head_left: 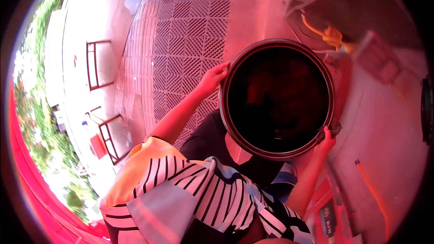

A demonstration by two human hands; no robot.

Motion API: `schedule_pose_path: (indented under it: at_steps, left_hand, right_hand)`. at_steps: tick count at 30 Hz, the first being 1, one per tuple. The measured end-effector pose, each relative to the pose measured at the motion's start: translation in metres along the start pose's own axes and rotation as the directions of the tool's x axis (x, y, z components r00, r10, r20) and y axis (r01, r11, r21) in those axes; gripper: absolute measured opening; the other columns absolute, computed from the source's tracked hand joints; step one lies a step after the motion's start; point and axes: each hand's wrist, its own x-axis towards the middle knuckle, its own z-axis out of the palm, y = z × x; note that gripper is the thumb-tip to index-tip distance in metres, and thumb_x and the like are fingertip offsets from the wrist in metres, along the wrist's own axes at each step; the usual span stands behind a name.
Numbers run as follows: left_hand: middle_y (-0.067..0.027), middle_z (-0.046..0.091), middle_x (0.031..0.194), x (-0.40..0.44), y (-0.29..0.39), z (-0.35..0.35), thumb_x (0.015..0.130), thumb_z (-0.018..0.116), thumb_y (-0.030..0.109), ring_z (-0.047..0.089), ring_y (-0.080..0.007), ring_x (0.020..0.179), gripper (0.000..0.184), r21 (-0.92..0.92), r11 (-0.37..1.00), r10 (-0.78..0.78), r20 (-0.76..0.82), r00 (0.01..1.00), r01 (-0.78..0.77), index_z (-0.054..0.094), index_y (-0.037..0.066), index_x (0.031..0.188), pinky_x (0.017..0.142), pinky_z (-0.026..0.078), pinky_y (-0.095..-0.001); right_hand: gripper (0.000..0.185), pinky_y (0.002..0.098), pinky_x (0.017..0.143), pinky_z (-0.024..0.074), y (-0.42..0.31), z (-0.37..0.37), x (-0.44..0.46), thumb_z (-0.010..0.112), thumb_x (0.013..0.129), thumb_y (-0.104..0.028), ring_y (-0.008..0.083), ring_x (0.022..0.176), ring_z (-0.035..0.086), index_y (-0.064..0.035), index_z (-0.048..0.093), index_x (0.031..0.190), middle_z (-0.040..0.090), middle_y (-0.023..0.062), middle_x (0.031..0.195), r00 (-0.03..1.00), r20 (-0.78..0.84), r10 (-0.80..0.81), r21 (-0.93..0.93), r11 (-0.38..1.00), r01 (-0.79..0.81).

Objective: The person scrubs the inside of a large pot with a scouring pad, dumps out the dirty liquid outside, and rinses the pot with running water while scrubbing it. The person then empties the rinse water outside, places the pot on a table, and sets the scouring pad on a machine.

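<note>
A large round dark vessel point(278, 99) with a broad rim and a black, shiny inside stands before my knees. What lies within it is too dark to make out. My left hand point(214, 79) holds the rim on its left side, fingers bent against the outer edge. At the lower right of the rim, my right hand point(325, 142) is closed around a dark, rough-textured wad point(334, 129), which looks like a scouring pad and touches the rim.
Patterned floor tiles point(190, 31) lie left of the vessel. Farther left are two metal frames point(92, 65). To the right are a yellow-orange cord bundle point(333, 37), an orange hose point(375, 194) on the floor and a red box-like thing point(326, 208) beside my right arm.
</note>
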Motion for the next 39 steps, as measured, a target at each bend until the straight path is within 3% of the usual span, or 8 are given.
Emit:
schedule_pose_path:
  at_steps: [7, 17, 23, 26, 34, 35, 36, 39]
  left_hand:
    - [-0.0015, 0.059, 0.102, -0.062, 0.037, -0.208, 0.091, 0.046, 0.009, 0.053, -0.0076, 0.090, 0.036, -0.330, 0.928, 0.075, -0.287, 0.955, -0.173, 0.046, 0.002, 0.126, 0.081, 0.042, -0.0208]
    - [0.0031, 0.060, 0.074, -0.107, 0.081, -0.471, 0.090, 0.049, 0.019, 0.049, -0.0044, 0.054, 0.032, -0.228, 0.852, 0.153, -0.754, 0.639, -0.472, 0.054, 0.003, 0.117, 0.047, 0.037, -0.0179]
    - [0.0008, 0.057, 0.066, -0.129, 0.085, -0.640, 0.090, 0.048, 0.017, 0.045, -0.0049, 0.048, 0.032, -0.114, 0.850, 0.157, -0.878, 0.452, -0.515, 0.054, 0.001, 0.117, 0.043, 0.034, -0.0194]
    - [0.0004, 0.057, 0.070, -0.152, 0.098, -0.708, 0.087, 0.051, 0.015, 0.045, -0.0050, 0.051, 0.033, -0.139, 0.832, 0.032, -0.955, 0.296, -0.538, 0.054, 0.001, 0.117, 0.042, 0.033, -0.0193]
    - [0.0020, 0.057, 0.067, -0.176, 0.101, -0.953, 0.086, 0.051, 0.008, 0.046, -0.0045, 0.048, 0.028, 0.061, 0.705, -0.012, -0.995, -0.098, -0.706, 0.057, 0.001, 0.112, 0.041, 0.034, -0.0187]
    - [-0.0035, 0.063, 0.084, -0.189, 0.108, -0.981, 0.088, 0.048, 0.006, 0.057, -0.0081, 0.065, 0.028, -0.037, 0.733, -0.031, -0.999, 0.021, -0.679, 0.056, 0.000, 0.114, 0.054, 0.044, -0.0184]
    - [0.0026, 0.058, 0.072, -0.179, 0.108, -1.020, 0.087, 0.050, 0.007, 0.045, -0.0028, 0.051, 0.027, 0.021, 0.644, -0.026, -0.998, -0.049, -0.765, 0.057, 0.001, 0.112, 0.043, 0.032, -0.0169]
    - [0.0031, 0.058, 0.071, -0.173, 0.118, -1.148, 0.087, 0.049, 0.007, 0.044, -0.0025, 0.050, 0.027, 0.098, 0.677, 0.043, -0.995, -0.093, -0.729, 0.057, 0.001, 0.112, 0.042, 0.031, -0.0169]
  right_hand:
    - [0.026, 0.0276, 0.068, 0.0470, -0.099, 0.226, -0.112, 0.065, 0.073, -0.007, 0.0155, 0.075, 0.058, 0.0016, 0.058, 0.097, 0.060, 0.0051, 0.087, 0.910, 0.395, -0.129, -0.121, 0.974, 0.191]
    - [0.015, 0.0247, 0.059, 0.0424, -0.211, 0.621, -0.276, 0.065, 0.074, -0.015, 0.0117, 0.062, 0.053, -0.0015, 0.061, 0.080, 0.058, 0.0012, 0.070, 0.554, 0.820, -0.143, -0.139, 0.889, 0.435]
    - [0.020, 0.0250, 0.063, 0.0439, -0.146, 0.890, -0.332, 0.063, 0.074, -0.018, 0.0128, 0.069, 0.056, 0.0002, 0.065, 0.082, 0.060, 0.0031, 0.073, 0.281, 0.945, -0.165, -0.021, 0.830, 0.558]
    - [0.024, 0.0239, 0.066, 0.0451, -0.100, 1.012, -0.385, 0.063, 0.074, -0.017, 0.0134, 0.071, 0.057, 0.0027, 0.064, 0.088, 0.061, 0.0045, 0.077, 0.135, 0.990, 0.041, -0.092, 0.915, 0.394]
    - [0.040, 0.0222, 0.068, 0.0447, -0.021, 1.293, -0.628, 0.060, 0.077, -0.009, 0.0133, 0.073, 0.057, 0.0068, 0.051, 0.112, 0.059, 0.0062, 0.082, -0.209, 0.977, -0.040, 0.101, 0.952, 0.290]
    - [0.044, 0.0225, 0.069, 0.0449, -0.017, 1.312, -0.664, 0.060, 0.077, -0.009, 0.0132, 0.075, 0.056, 0.0053, 0.048, 0.117, 0.057, 0.0059, 0.085, -0.207, 0.971, -0.120, 0.176, 0.944, 0.278]
    - [0.048, 0.0236, 0.067, 0.0452, 0.002, 1.356, -0.677, 0.057, 0.078, -0.007, 0.0129, 0.070, 0.054, 0.0029, 0.043, 0.123, 0.056, 0.0059, 0.087, -0.252, 0.964, -0.084, 0.148, 0.957, 0.249]
    - [0.053, 0.0245, 0.060, 0.0463, 0.024, 1.440, -0.742, 0.052, 0.077, 0.003, 0.0116, 0.062, 0.050, -0.0016, 0.039, 0.128, 0.054, 0.0062, 0.099, -0.381, 0.923, -0.050, 0.105, 0.987, 0.124]
